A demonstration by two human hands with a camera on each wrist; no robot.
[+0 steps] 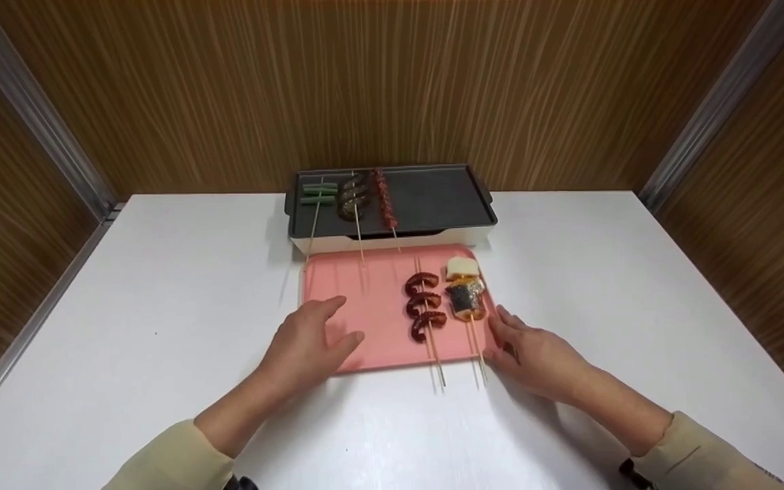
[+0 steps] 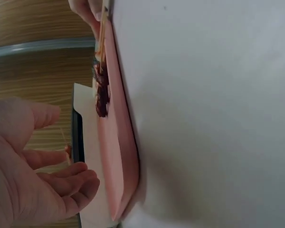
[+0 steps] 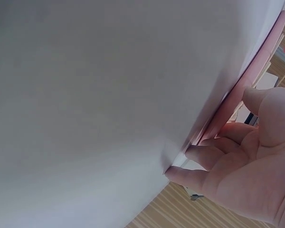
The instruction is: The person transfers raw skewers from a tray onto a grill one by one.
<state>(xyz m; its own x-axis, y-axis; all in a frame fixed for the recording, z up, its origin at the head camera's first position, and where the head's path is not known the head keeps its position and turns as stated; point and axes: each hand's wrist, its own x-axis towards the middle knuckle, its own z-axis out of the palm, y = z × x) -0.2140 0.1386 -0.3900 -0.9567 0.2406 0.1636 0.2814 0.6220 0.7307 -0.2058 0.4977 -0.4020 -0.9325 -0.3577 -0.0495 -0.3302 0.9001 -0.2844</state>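
Note:
A pink tray point(image 1: 371, 333) lies on the white table, bearing a skewer of dark red, curled octopus pieces point(image 1: 425, 306) and a skewer of mixed pieces point(image 1: 465, 299), one white, one wrapped in black. Over the tray's left part is my left hand point(image 1: 307, 347), its thumb and fingers spread with nothing between them. My right hand point(image 1: 535, 354) is at the tray's near right corner. In the right wrist view its thumb point(image 3: 254, 99) lies at the tray's edge, while the lower fingertips point(image 3: 173, 172) meet the tabletop.
Behind the tray stands a dark griddle point(image 1: 439, 197) on a white base. On it lie a green vegetable skewer point(image 1: 319, 194), a dark brown skewer point(image 1: 353, 197) and a red skewer point(image 1: 384, 199), sticks pointing toward me. Wood-grain panels point(image 1: 392, 88) enclose the table's back and sides.

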